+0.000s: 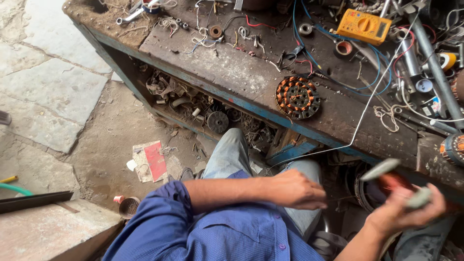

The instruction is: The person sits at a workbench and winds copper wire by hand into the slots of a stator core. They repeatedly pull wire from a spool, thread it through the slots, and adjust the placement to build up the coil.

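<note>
Below the workbench edge (270, 113), over the person's lap, right hand (406, 212) grips a blurred spool of copper wire (394, 183) with pale flanges, long axis slanting up-left. Left hand (295, 189) sits just left of it, fingers curled, apparently pinching a thin strand; hard to confirm. Spool lies right of left hand, so right hand is nearer. Wound stator (298, 97) rests on bench above, apart.

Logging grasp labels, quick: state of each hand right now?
Left hand: closed in a fist; what it grips cannot be told.
Right hand: fingers closed on a blurred copper coil.
</note>
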